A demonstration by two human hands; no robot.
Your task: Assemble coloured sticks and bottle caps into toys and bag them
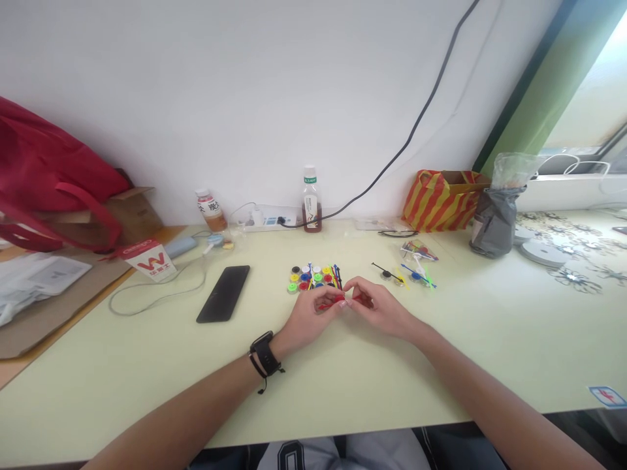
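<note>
My left hand (309, 315) and my right hand (383, 309) meet over the middle of the table with their fingers pinched. Between them is a small red plastic piece (339, 299), partly covered by the fingertips. Some red also shows under my right fingers; whether it is the same piece I cannot tell. Just beyond my left hand lie several coloured round discs (294, 279) and a bunch of thin coloured sticks (337, 273). Past my right hand are a black stick with a disc (386, 274) and a blue stick with a disc (416, 277).
A black phone (223, 294) lies to the left, near a red-and-white box (149, 260). Along the wall stand a brown-liquid bottle (311, 203), a tilted bottle (211, 212), a power strip (267, 219), a striped bag (443, 202) and a grey bag (494, 222).
</note>
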